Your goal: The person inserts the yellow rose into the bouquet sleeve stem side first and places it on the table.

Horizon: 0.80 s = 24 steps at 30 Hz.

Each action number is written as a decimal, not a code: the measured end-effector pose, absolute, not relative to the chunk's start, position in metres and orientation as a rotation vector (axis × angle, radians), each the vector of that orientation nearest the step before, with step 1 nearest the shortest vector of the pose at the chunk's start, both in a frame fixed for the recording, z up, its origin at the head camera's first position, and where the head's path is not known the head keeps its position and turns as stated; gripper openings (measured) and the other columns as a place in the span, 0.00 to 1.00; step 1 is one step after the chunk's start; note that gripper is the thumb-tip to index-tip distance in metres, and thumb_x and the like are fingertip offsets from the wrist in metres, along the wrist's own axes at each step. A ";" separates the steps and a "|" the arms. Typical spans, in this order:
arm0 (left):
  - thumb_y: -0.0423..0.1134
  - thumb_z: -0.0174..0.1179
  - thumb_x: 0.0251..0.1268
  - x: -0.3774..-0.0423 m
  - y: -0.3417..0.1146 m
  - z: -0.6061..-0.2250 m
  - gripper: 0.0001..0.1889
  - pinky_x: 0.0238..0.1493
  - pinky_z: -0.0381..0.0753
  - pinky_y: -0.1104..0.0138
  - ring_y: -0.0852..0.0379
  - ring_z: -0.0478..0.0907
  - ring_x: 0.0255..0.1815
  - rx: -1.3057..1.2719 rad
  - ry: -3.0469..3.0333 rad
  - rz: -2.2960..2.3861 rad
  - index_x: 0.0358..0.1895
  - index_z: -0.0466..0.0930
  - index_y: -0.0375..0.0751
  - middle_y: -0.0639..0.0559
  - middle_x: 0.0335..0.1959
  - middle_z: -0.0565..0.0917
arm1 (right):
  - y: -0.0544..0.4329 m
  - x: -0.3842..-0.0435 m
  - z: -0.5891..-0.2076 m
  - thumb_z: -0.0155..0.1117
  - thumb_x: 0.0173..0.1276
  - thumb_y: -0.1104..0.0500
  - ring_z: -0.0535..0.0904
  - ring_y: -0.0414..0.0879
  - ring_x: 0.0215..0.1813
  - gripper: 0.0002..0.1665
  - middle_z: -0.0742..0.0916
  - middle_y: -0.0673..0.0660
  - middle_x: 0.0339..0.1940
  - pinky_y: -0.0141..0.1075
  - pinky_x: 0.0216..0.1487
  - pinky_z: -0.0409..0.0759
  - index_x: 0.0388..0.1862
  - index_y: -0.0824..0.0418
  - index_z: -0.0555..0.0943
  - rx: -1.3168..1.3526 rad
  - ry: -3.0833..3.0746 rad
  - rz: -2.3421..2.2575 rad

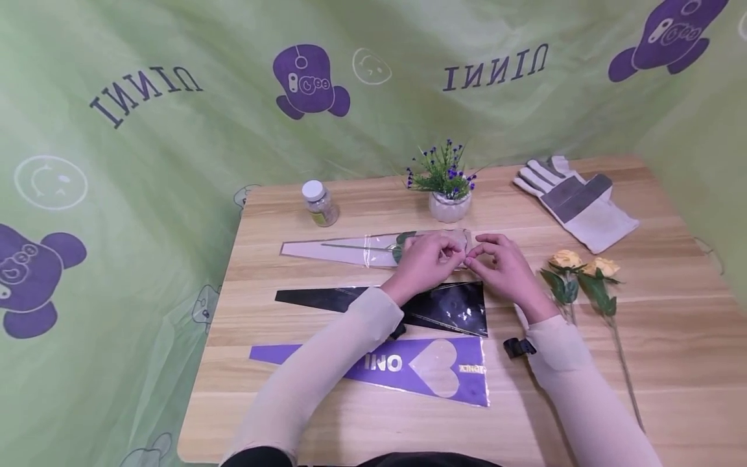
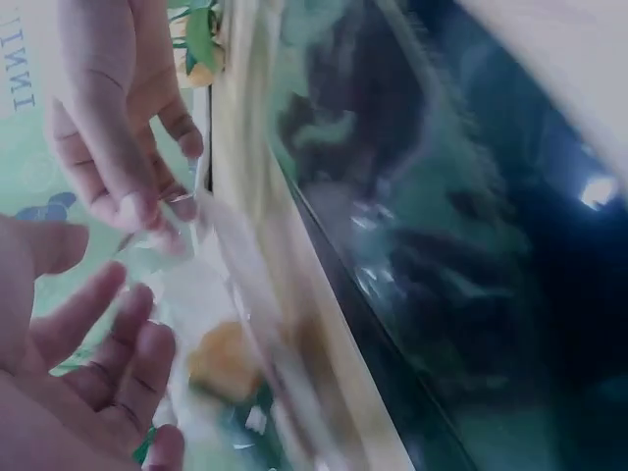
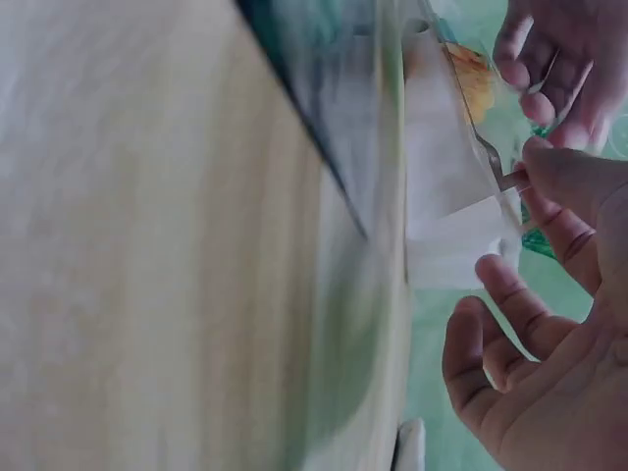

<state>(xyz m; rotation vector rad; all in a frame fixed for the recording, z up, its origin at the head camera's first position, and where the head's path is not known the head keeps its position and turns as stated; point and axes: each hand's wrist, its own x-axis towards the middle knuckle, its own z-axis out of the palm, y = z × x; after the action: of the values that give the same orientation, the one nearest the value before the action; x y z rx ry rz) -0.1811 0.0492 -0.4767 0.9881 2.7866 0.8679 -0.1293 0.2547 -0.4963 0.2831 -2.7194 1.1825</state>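
A clear, pale-bordered flower sleeve (image 1: pixel 344 251) lies at the far side of the table, with a stem and an orange flower (image 3: pixel 471 83) inside. At its wide end my right hand (image 1: pixel 503 267) pinches the film edge between thumb and forefinger. Just left of it, my left hand (image 1: pixel 428 261) hovers over the sleeve with bent fingers; its thumb and forefinger stand apart in the left wrist view. Whether the left fingertips touch the film is unclear. Nearer to me lie a black sleeve (image 1: pixel 449 308) and a purple sleeve (image 1: pixel 403 383) with a heart window.
Two yellow-orange roses (image 1: pixel 583 264) lie on the right of the wooden table (image 1: pixel 671 363). Work gloves (image 1: pixel 574 201) rest at the back right. A white flowerpot (image 1: pixel 450 207) and a white-capped bottle (image 1: pixel 320 206) stand along the back, before a green curtain (image 1: pixel 222 143).
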 end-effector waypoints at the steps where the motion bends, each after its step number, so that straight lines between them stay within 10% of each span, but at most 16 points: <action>1: 0.56 0.57 0.74 -0.179 0.041 -0.479 0.16 0.59 0.63 0.59 0.63 0.75 0.52 1.001 2.799 0.787 0.54 0.85 0.54 0.61 0.51 0.81 | 0.254 -0.130 -0.498 0.71 0.69 0.58 0.72 0.67 0.59 0.07 0.77 0.70 0.63 0.55 0.51 0.70 0.37 0.62 0.86 0.277 -2.737 1.186; 6: 0.60 0.53 0.75 -0.171 -0.004 -0.483 0.32 0.74 0.56 0.54 0.45 0.58 0.76 1.070 2.738 0.372 0.74 0.69 0.47 0.43 0.77 0.62 | 0.256 -0.130 -0.501 0.70 0.70 0.57 0.71 0.69 0.62 0.08 0.77 0.70 0.63 0.61 0.58 0.68 0.38 0.62 0.85 0.228 -2.786 1.185; 11: 0.62 0.45 0.78 -0.168 -0.022 -0.488 0.37 0.77 0.46 0.54 0.41 0.42 0.81 1.150 2.569 0.202 0.80 0.56 0.44 0.41 0.82 0.45 | 0.260 -0.126 -0.500 0.70 0.70 0.58 0.70 0.71 0.63 0.09 0.78 0.71 0.62 0.64 0.64 0.62 0.37 0.64 0.84 0.198 -2.810 1.169; 24: 0.62 0.45 0.78 -0.173 -0.022 -0.488 0.33 0.75 0.55 0.50 0.46 0.46 0.81 1.130 2.605 0.136 0.80 0.60 0.52 0.47 0.82 0.48 | 0.266 -0.118 -0.498 0.67 0.72 0.50 0.72 0.68 0.64 0.15 0.79 0.68 0.62 0.63 0.66 0.62 0.38 0.63 0.83 0.112 -2.869 1.176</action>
<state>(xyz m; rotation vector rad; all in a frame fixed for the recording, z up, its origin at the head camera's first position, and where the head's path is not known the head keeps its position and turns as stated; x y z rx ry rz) -0.1729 -0.0224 -0.4881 1.1305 2.6049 0.1358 -0.1184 0.2661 -0.4976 0.1123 -2.8695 1.1764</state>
